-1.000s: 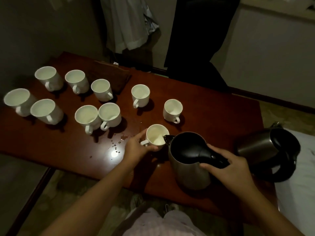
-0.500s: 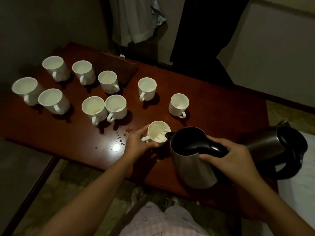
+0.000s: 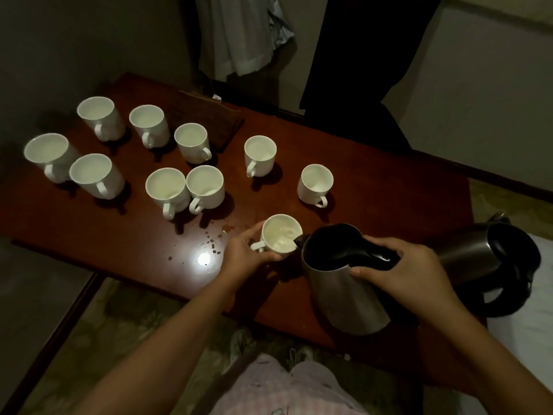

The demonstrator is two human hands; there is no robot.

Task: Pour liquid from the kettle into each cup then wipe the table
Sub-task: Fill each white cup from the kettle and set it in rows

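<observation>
Stainless steel gleams dully on the kettle [image 3: 344, 283], which tilts left with its dark spout touching the rim of a white cup [image 3: 281, 237] near the table's near edge. The right hand [image 3: 410, 274] is wrapped around the kettle's black handle, fingers closed over the top and thumb against the steel wall. The left hand [image 3: 244, 250] is curled around the cup's left side by its small handle, steadying it on the reddish-brown wooden table [image 3: 389, 181]. Pale liquid swirls inside that cup.

Nine more white cups stand upright farther back and to the left: one [image 3: 315, 185] just beyond the kettle's spout, one [image 3: 259, 154] a little farther, a touching pair [image 3: 185, 190] at the centre, and five more [image 3: 98, 145] spread toward the far left. Small dark droplets [image 3: 214, 244] speckle the table just left of the left hand, beside a bright glare spot.

A folded brown cloth [image 3: 206, 118] lies at the far edge behind the cups. At the right, a second steel kettle [image 3: 490, 259] with a black handle lies tipped on its side, at the table's right end beside white bedding [image 3: 532, 330].
</observation>
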